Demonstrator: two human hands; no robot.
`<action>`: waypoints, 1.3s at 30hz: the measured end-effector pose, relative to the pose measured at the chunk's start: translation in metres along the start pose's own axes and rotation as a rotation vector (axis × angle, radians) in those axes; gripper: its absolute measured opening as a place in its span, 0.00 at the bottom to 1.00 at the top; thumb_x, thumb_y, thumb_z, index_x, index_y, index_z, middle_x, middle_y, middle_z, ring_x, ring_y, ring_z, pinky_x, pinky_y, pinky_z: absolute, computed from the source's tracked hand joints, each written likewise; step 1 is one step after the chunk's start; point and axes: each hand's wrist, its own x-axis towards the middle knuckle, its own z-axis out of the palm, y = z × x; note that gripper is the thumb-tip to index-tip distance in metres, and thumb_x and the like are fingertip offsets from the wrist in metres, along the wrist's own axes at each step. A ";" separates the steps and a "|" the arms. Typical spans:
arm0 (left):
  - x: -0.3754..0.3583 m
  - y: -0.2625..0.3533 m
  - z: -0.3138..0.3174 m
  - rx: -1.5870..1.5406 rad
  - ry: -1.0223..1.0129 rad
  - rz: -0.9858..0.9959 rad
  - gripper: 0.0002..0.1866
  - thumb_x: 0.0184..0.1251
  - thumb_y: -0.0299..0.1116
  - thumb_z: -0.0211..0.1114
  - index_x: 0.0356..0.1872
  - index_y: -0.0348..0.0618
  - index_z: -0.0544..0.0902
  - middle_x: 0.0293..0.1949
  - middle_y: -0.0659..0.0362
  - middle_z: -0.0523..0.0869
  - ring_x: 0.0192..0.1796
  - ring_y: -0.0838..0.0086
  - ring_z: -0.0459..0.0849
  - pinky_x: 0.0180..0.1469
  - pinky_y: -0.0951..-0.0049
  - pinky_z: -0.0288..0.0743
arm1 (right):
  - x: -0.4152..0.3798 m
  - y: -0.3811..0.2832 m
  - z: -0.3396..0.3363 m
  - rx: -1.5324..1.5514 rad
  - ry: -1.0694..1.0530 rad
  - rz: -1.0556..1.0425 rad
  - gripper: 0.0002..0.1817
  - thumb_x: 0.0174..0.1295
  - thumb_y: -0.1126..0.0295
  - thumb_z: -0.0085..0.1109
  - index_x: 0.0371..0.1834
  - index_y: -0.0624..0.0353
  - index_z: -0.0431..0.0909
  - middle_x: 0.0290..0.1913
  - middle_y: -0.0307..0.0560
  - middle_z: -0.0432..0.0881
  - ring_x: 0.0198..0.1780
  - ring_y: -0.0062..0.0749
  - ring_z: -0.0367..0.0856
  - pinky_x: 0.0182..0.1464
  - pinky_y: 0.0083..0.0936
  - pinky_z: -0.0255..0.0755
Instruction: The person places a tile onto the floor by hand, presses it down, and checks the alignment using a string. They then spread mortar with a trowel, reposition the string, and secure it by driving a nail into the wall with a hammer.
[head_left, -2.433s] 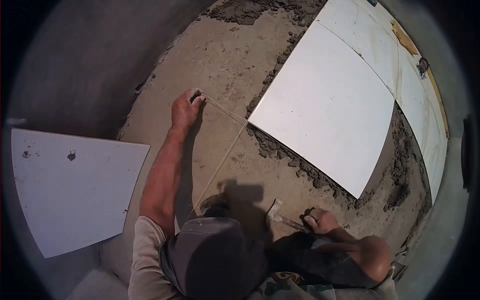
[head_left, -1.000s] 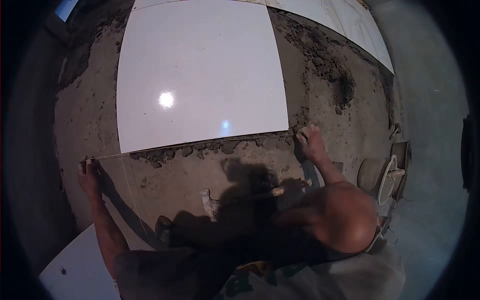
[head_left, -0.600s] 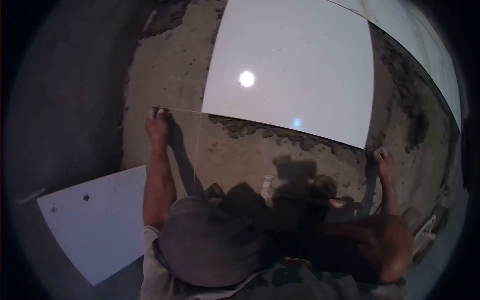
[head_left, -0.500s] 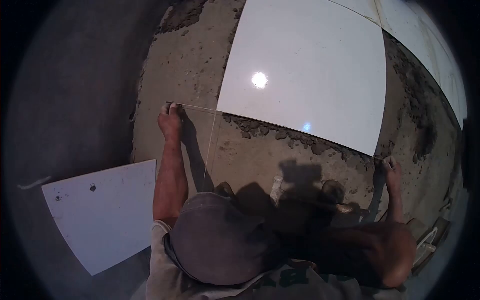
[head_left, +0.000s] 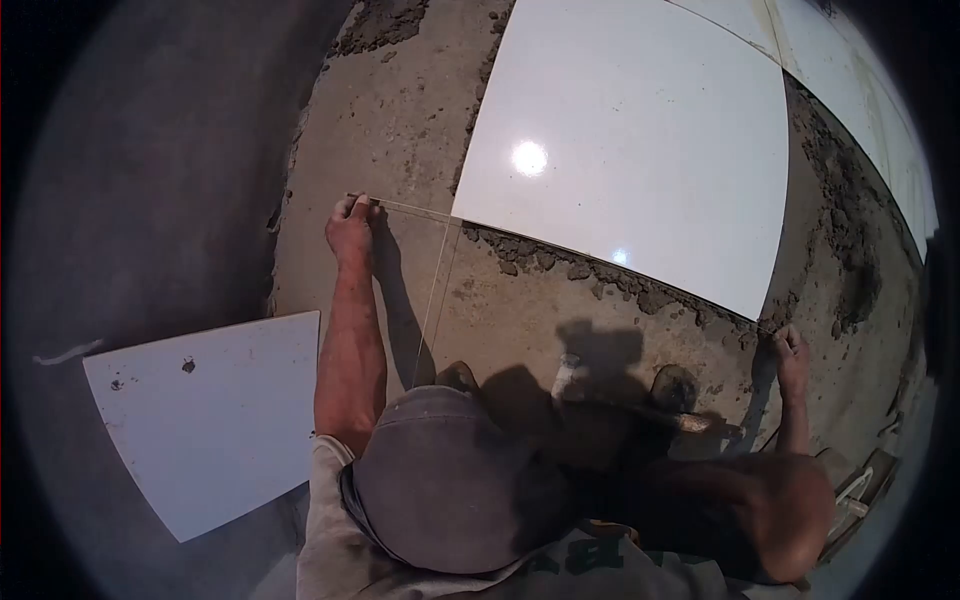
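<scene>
A thin string (head_left: 412, 208) runs from my left hand to the near left corner of a large glossy white tile (head_left: 620, 130), then along its near edge towards my right hand. My left hand (head_left: 350, 230) is closed, pinching the string over the bare mortar bed left of the tile. At the tile's near right corner, my right hand (head_left: 791, 362) is also closed, with the string's end at its fingertips. Clumps of mortar (head_left: 575, 268) stick out under the near edge. A second line (head_left: 436, 290) stretches from the corner down towards my cap.
Another white tile (head_left: 205, 420) lies at the lower left with dirt spots on it. More tiles (head_left: 850, 80) are at the upper right. A pale cylindrical object (head_left: 565, 374) stands near my feet. A tool with a white handle (head_left: 853, 500) is at the lower right.
Both hands keep hold of the string along the tile edge. The large tile and both hands appear slightly further right in the view.
</scene>
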 end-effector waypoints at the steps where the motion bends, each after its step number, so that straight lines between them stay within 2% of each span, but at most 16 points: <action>1: 0.001 -0.001 -0.001 -0.035 -0.006 0.002 0.13 0.64 0.28 0.60 0.48 0.35 0.77 0.33 0.59 0.82 0.33 0.76 0.82 0.38 0.78 0.78 | 0.001 0.002 -0.001 0.021 -0.013 -0.020 0.09 0.59 0.71 0.50 0.23 0.55 0.62 0.23 0.30 0.62 0.28 0.17 0.59 0.31 0.19 0.58; 5: 0.005 -0.003 -0.003 -0.071 -0.042 0.012 0.12 0.65 0.27 0.59 0.48 0.35 0.77 0.33 0.60 0.81 0.33 0.76 0.81 0.38 0.77 0.79 | 0.002 0.025 -0.011 0.045 -0.052 -0.013 0.11 0.58 0.69 0.50 0.22 0.54 0.60 0.23 0.30 0.60 0.27 0.16 0.57 0.30 0.19 0.55; 11: -0.005 0.010 0.000 -0.092 -0.033 -0.071 0.11 0.64 0.27 0.61 0.45 0.36 0.77 0.32 0.60 0.82 0.32 0.77 0.81 0.38 0.79 0.78 | -0.004 0.012 -0.009 0.096 -0.025 -0.040 0.11 0.57 0.71 0.48 0.22 0.52 0.56 0.23 0.29 0.55 0.27 0.16 0.54 0.29 0.20 0.53; 14: 0.003 0.006 -0.002 -0.057 -0.043 -0.070 0.11 0.62 0.27 0.62 0.44 0.36 0.77 0.30 0.60 0.82 0.32 0.78 0.81 0.38 0.80 0.77 | -0.005 0.006 -0.007 0.061 -0.008 -0.032 0.11 0.57 0.71 0.47 0.23 0.52 0.56 0.24 0.30 0.56 0.28 0.16 0.54 0.29 0.19 0.53; 16: 0.001 0.008 0.000 -0.120 -0.032 -0.048 0.11 0.59 0.24 0.62 0.42 0.33 0.78 0.31 0.58 0.81 0.30 0.75 0.82 0.36 0.79 0.77 | -0.006 0.006 -0.008 0.057 -0.020 -0.018 0.11 0.57 0.71 0.47 0.23 0.53 0.56 0.24 0.30 0.56 0.28 0.16 0.54 0.29 0.20 0.53; 20: 0.010 0.001 -0.003 -0.057 -0.021 -0.023 0.10 0.60 0.27 0.62 0.42 0.36 0.78 0.29 0.59 0.82 0.31 0.77 0.82 0.35 0.79 0.76 | -0.003 0.018 -0.008 0.038 -0.040 -0.048 0.10 0.56 0.72 0.47 0.23 0.54 0.57 0.24 0.30 0.57 0.28 0.16 0.54 0.30 0.20 0.53; 23: 0.009 0.000 -0.001 0.037 0.002 0.058 0.09 0.60 0.27 0.62 0.39 0.35 0.79 0.29 0.58 0.83 0.30 0.78 0.82 0.34 0.79 0.75 | -0.003 0.013 -0.007 0.049 -0.035 -0.048 0.09 0.55 0.73 0.47 0.22 0.56 0.58 0.24 0.31 0.59 0.28 0.17 0.56 0.30 0.20 0.55; 25: 0.002 0.007 0.000 0.240 0.050 0.075 0.08 0.59 0.28 0.63 0.36 0.34 0.80 0.28 0.58 0.84 0.30 0.78 0.82 0.33 0.80 0.74 | -0.002 0.010 -0.007 0.054 -0.037 -0.034 0.08 0.55 0.73 0.47 0.23 0.56 0.59 0.24 0.31 0.59 0.28 0.17 0.56 0.31 0.20 0.55; 29: 0.004 0.005 -0.006 0.359 0.047 0.142 0.09 0.60 0.30 0.63 0.36 0.33 0.81 0.29 0.58 0.85 0.30 0.79 0.82 0.35 0.81 0.74 | -0.004 0.000 -0.008 0.056 -0.061 -0.055 0.07 0.56 0.73 0.48 0.23 0.56 0.61 0.24 0.31 0.60 0.28 0.17 0.57 0.31 0.20 0.55; 31: 0.006 0.004 -0.014 0.282 -0.091 0.258 0.12 0.60 0.32 0.64 0.40 0.35 0.81 0.30 0.59 0.86 0.30 0.80 0.81 0.36 0.80 0.74 | -0.003 0.002 -0.009 0.053 -0.067 -0.073 0.07 0.56 0.73 0.48 0.23 0.55 0.61 0.24 0.30 0.60 0.28 0.17 0.56 0.30 0.20 0.55; 32: 0.009 0.006 -0.019 0.281 -0.091 0.257 0.12 0.60 0.32 0.64 0.40 0.35 0.81 0.30 0.59 0.86 0.30 0.80 0.81 0.36 0.80 0.74 | -0.003 0.009 -0.010 0.059 -0.072 -0.052 0.07 0.56 0.73 0.48 0.23 0.55 0.61 0.24 0.30 0.60 0.28 0.16 0.56 0.30 0.20 0.55; 34: 0.011 0.016 -0.025 0.618 -0.148 0.439 0.11 0.59 0.32 0.63 0.41 0.38 0.82 0.30 0.58 0.86 0.32 0.79 0.82 0.39 0.78 0.74 | -0.004 0.009 -0.010 0.064 -0.078 -0.031 0.08 0.56 0.73 0.48 0.23 0.55 0.60 0.24 0.30 0.59 0.27 0.16 0.56 0.29 0.21 0.54; 36: 0.010 0.020 -0.027 0.639 -0.160 0.424 0.11 0.60 0.33 0.63 0.41 0.40 0.82 0.30 0.58 0.86 0.33 0.77 0.83 0.40 0.76 0.75 | -0.005 0.006 -0.007 0.013 0.009 0.008 0.08 0.56 0.74 0.48 0.23 0.55 0.60 0.24 0.30 0.59 0.27 0.16 0.56 0.29 0.21 0.54; 39: 0.010 0.019 -0.027 0.712 -0.174 0.496 0.11 0.60 0.33 0.63 0.41 0.39 0.82 0.31 0.56 0.86 0.34 0.75 0.84 0.41 0.75 0.75 | -0.002 0.010 -0.013 -0.008 -0.063 -0.070 0.10 0.57 0.74 0.48 0.22 0.55 0.58 0.23 0.30 0.58 0.27 0.16 0.55 0.29 0.21 0.53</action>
